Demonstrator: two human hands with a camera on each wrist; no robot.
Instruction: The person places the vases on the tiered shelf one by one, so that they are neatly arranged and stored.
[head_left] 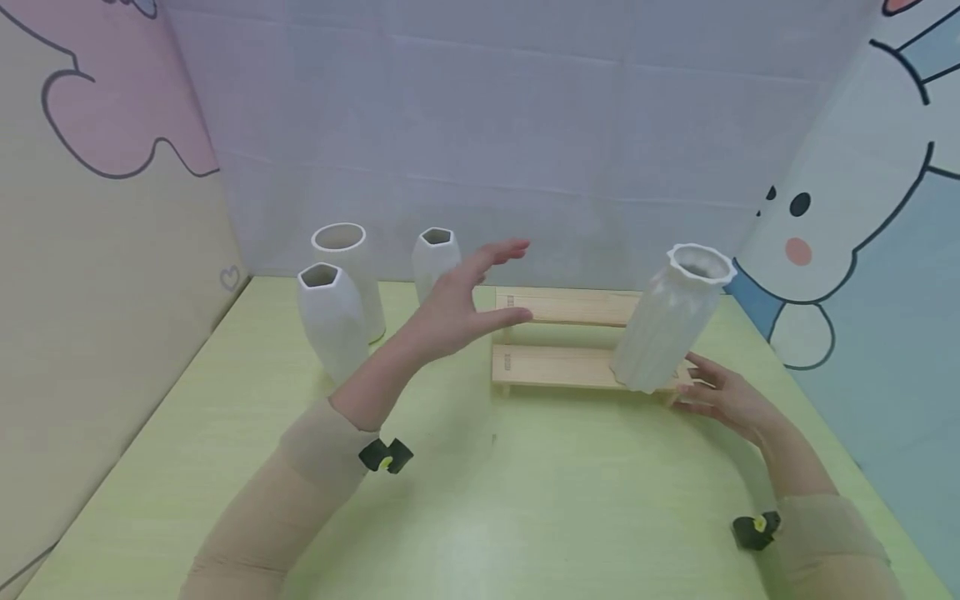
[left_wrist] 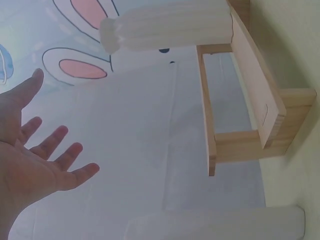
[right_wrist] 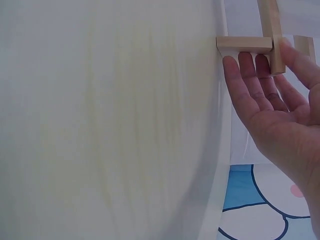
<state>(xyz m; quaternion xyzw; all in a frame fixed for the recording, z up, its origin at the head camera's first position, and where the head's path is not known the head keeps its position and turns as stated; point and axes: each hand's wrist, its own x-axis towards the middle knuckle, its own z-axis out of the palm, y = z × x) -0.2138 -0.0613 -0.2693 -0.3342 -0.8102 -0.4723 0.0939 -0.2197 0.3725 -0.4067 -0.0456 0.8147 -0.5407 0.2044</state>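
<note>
My left hand is raised over the table between the white vases and a two-tier wooden shelf. Its fingers are spread, with nothing held, as the left wrist view also shows. A tall white vase with a ruffled rim stands on the right end of the lower tier. My right hand touches the shelf's right end, close beside this vase. In the right wrist view its fairly straight fingers rest against the short wooden leg, and the thumb lies at the board's edge.
On the left stand a vase with a pentagonal mouth, a round-mouthed vase behind it, and another angular vase farther back, partly hidden by my left hand. A pale backdrop and printed side walls surround the green table.
</note>
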